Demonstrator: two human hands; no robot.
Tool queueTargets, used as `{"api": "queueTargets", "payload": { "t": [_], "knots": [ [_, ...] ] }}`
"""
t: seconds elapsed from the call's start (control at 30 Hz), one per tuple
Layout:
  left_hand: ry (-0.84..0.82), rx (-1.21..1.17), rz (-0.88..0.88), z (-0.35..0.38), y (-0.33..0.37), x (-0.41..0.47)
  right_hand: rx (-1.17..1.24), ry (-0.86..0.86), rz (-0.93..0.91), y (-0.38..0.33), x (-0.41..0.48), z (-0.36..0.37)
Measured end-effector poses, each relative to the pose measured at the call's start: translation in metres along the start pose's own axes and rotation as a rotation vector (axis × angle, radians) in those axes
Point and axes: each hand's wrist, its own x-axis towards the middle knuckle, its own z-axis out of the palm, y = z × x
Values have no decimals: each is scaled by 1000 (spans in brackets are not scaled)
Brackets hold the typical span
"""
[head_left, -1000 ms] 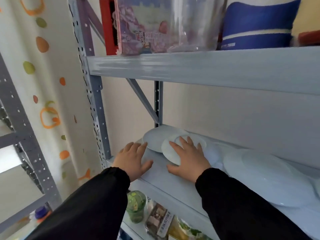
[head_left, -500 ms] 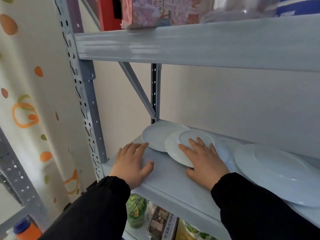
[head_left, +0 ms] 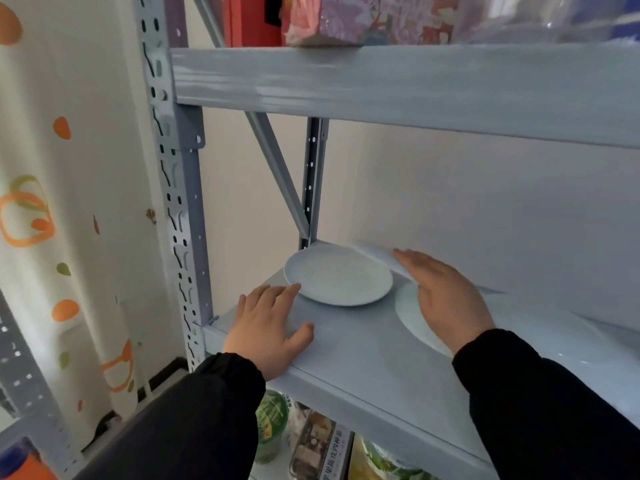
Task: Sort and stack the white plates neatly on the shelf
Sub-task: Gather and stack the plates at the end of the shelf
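Observation:
A small white plate (head_left: 339,275) lies at the back left of the pale blue shelf board (head_left: 363,355). My left hand (head_left: 268,329) rests flat on the board near its front left corner, fingertips just short of that plate's rim. My right hand (head_left: 446,299) lies flat with straight fingers on a second white plate (head_left: 412,320), covering most of it. A larger white plate (head_left: 554,334) sits to the right, partly hidden behind my right sleeve.
The upper shelf beam (head_left: 398,88) hangs low over the plates, with boxes and a clear container on it. A perforated grey upright (head_left: 173,188) and a diagonal brace (head_left: 277,174) stand at the left. Jars and packets (head_left: 311,441) fill the shelf below. A patterned curtain (head_left: 62,202) hangs at left.
My right hand has slid the second plate to the right, off the back-left plate, which now lies fully uncovered. My left hand stays on the shelf front.

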Motion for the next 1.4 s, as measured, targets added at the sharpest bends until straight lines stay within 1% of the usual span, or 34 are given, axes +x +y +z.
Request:
{"api": "queueTargets", "payload": {
  "t": [0.07,0.13,0.2,0.27,0.33,0.37,0.4,0.47,0.53,0.57,0.6,0.63,0.7,0.8,0.87,0.93,1.03,1.2,1.4],
  "knots": [
    [7,3,3,0,0,0,169,210,124,-6,12,-16],
    [13,-1,6,-2,1,0,377,384,348,-10,24,-18],
    [12,-6,4,-3,2,-1,732,449,581,-12,35,-2],
    [18,-2,5,-3,2,-1,1082,490,766,-13,38,22],
    [25,2,7,-2,1,0,1275,506,920,-10,35,41],
    [25,4,5,-1,0,1,1344,492,968,-7,34,49],
    [23,8,5,-1,-1,2,1389,469,1004,-2,34,57],
    [25,10,6,0,-1,2,1405,411,1060,3,36,68],
    [30,4,9,-1,-1,2,1414,341,1056,3,38,74],
    [32,2,9,-1,-1,2,1368,301,1043,2,39,76],
    [33,3,9,-1,0,2,1242,250,1010,0,40,75],
    [31,6,8,-2,0,2,1046,193,966,-2,39,73],
    [31,10,9,-2,2,1,675,101,809,-3,37,68],
    [30,22,8,-3,3,1,365,-74,620,1,32,68],
    [26,27,8,-3,3,1,200,-170,515,0,30,69],
    [25,28,6,-3,3,0,113,-220,425,-4,30,69],
    [27,22,4,-4,4,0,69,-270,350,-9,30,67],
    [28,21,0,-4,4,1,-11,-365,301,-12,29,67],
    [32,20,-6,-4,4,0,-26,-418,296,-14,27,66]
  ]
}}
